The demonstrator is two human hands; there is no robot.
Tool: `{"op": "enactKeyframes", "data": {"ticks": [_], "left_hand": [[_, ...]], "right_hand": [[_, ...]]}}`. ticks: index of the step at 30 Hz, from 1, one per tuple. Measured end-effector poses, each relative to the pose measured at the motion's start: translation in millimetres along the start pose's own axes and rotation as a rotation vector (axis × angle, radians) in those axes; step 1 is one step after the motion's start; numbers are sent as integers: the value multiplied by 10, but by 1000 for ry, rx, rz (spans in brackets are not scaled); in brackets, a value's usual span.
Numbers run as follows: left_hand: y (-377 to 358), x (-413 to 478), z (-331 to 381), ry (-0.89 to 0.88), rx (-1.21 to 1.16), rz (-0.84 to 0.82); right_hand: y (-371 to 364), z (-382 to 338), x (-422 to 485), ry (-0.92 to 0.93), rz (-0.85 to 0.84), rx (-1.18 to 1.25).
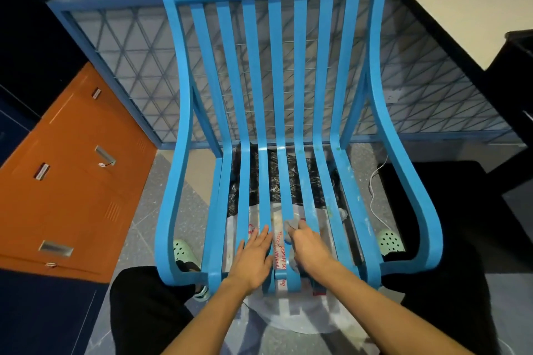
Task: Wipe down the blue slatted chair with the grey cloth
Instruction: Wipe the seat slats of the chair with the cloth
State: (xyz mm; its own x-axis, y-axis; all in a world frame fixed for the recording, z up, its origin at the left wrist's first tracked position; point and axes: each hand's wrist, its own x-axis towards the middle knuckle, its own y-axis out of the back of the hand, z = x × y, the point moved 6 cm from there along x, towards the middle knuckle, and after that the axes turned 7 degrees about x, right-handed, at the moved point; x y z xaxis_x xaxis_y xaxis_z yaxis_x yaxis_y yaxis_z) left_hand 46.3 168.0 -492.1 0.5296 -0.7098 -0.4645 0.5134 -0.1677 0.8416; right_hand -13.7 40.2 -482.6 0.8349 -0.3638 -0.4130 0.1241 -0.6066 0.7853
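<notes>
**Blue slatted chair (277,95): wipe in hand at the seat front**

Orange lockers (72,181) stand at the left. The chair sits on the floor facing the person, with its back to a mesh railing. The left hand (253,259) lies flat on the front seat slats, fingers straight. Just right of it, the right hand (307,248) grips the grey cloth (291,225) against a middle slat. Farther right, the seat slats show pale specks, so the job looks early; the backrest and arms likely remain.
</notes>
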Motion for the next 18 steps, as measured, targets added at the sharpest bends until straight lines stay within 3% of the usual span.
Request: {"op": "enactKeyframes", "data": {"ticks": [3, 5, 8, 11, 13, 15, 18], "left_hand": [[-5, 0, -22, 0, -14, -13], [-1, -5, -18, -11, -77, 13], [51, -161, 65, -2, -406, 165], [-126, -436, 80, 138, -797, 258], [-364, -601, 113, 297, -1096, 169], [-535, -688, 188, 389, -1267, -8], [-545, -681, 275, 243, -1238, -137]], "right_hand": [[-180, 12, -228, 29, -36, 12], [-248, 63, -410, 53, -50, 180], [-243, 174, -559, 102, -26, 315], [-195, 304, -695, -22, 13, 691], [-203, 325, -792, -53, 13, 921], [-263, 338, -873, -101, -14, 1003], [-318, 320, -932, -117, -12, 1017]]}}
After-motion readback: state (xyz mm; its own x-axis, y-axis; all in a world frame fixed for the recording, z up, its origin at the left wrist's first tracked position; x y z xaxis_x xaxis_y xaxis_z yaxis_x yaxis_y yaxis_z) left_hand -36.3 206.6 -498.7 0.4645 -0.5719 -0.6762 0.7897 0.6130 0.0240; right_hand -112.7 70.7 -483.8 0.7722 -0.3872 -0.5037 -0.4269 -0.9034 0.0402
